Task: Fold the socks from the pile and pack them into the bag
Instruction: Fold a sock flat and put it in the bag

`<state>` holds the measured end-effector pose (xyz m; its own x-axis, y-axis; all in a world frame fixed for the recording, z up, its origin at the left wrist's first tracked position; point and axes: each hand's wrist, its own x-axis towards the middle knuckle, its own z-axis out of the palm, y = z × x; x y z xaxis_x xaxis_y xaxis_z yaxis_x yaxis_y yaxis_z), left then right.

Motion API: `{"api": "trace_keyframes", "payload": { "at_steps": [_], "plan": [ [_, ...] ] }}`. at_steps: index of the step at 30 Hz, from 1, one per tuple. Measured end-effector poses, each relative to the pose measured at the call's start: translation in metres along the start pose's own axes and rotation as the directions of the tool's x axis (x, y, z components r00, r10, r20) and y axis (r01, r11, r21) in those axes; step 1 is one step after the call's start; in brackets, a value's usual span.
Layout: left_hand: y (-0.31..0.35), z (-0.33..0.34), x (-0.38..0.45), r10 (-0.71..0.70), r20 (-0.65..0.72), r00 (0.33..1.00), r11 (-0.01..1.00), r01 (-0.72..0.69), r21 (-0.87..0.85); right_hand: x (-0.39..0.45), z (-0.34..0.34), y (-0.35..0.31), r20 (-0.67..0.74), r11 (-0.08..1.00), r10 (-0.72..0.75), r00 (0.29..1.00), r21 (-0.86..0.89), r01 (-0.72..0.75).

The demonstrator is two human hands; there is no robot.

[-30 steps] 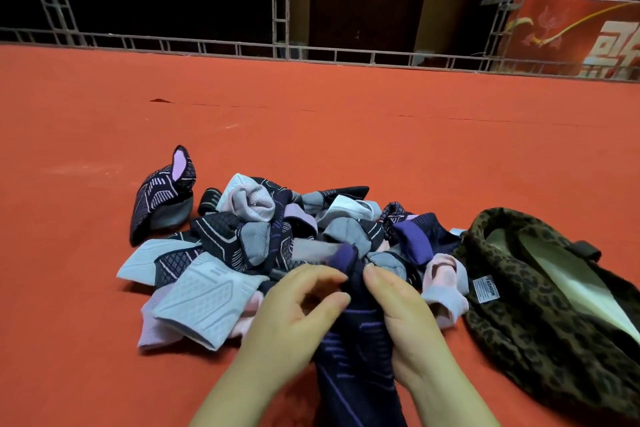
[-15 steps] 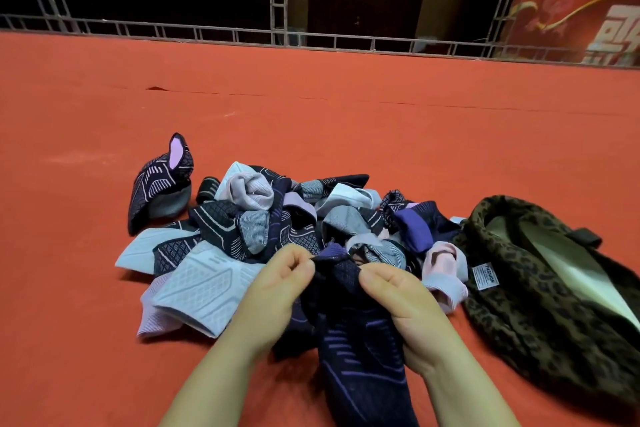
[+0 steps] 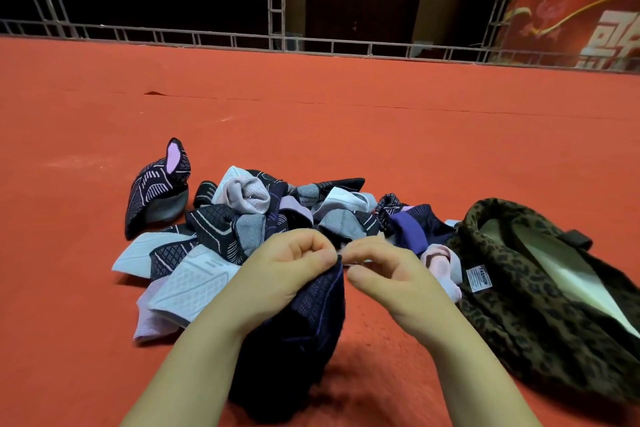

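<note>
A pile of socks [image 3: 249,218] in navy, grey, pale blue and pink lies on the orange cloth in front of me. A navy sock with purple lines [image 3: 304,333] hangs in front of the pile. My left hand [image 3: 284,274] pinches its top edge, and my right hand [image 3: 384,274] pinches the same edge from the right, fingertips nearly touching. To the right lies an open leopard-print bag [image 3: 519,315] with a pale lining and a white label.
One dark patterned sock [image 3: 156,191] stands apart at the pile's left. The orange cloth surface [image 3: 346,121] stretches far back to a metal truss rail [image 3: 311,43]. A red banner [image 3: 571,24] hangs at the back right.
Both hands have lifted the navy sock's top edge and drawn together at it. The sock now hangs lower and bunched beneath my hands.
</note>
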<state>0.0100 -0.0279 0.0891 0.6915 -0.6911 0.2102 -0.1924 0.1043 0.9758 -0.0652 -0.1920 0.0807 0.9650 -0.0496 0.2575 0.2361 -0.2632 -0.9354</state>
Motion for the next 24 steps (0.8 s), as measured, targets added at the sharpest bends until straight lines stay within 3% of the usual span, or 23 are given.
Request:
{"api": "trace_keyframes", "payload": {
  "at_steps": [6,9,12,14,17,19,22,24],
  "plan": [
    [0.004,-0.006,-0.002,-0.02,-0.01,1.0,0.997,0.019,-0.076,0.008,0.002,-0.002,0.018,0.994,-0.061,0.998,0.096,0.059],
    [0.005,-0.006,-0.003,-0.006,-0.011,1.0,0.998,0.006,-0.064,0.012,0.004,-0.001,0.152,0.993,-0.063,0.986,0.109,0.047],
    [0.01,-0.01,-0.003,0.007,-0.02,1.0,1.0,-0.007,0.007,0.013,-0.001,-0.001,0.234,0.95,-0.117,0.965,0.309,0.041],
    [0.011,-0.017,-0.003,0.005,-0.025,1.0,0.999,-0.004,0.046,0.013,-0.009,0.002,0.289,0.882,-0.141,0.947,0.471,-0.012],
    [0.008,-0.028,-0.004,0.008,0.031,0.999,0.995,-0.012,0.104,0.012,-0.016,0.009,0.331,0.839,-0.035,0.943,0.523,-0.152],
    [0.005,-0.033,-0.002,-0.007,0.077,0.997,0.989,-0.004,0.146,0.013,-0.023,0.015,0.306,0.862,0.043,0.951,0.469,-0.19],
    [0.006,-0.033,0.006,-0.032,0.078,0.996,0.96,0.009,0.279,0.015,-0.038,0.008,0.271,0.978,0.132,0.954,0.122,-0.17],
    [0.011,-0.034,0.016,-0.029,0.08,0.996,0.917,-0.005,0.399,0.021,-0.045,-0.003,0.283,0.99,0.139,0.949,-0.042,-0.133]
  ]
}}
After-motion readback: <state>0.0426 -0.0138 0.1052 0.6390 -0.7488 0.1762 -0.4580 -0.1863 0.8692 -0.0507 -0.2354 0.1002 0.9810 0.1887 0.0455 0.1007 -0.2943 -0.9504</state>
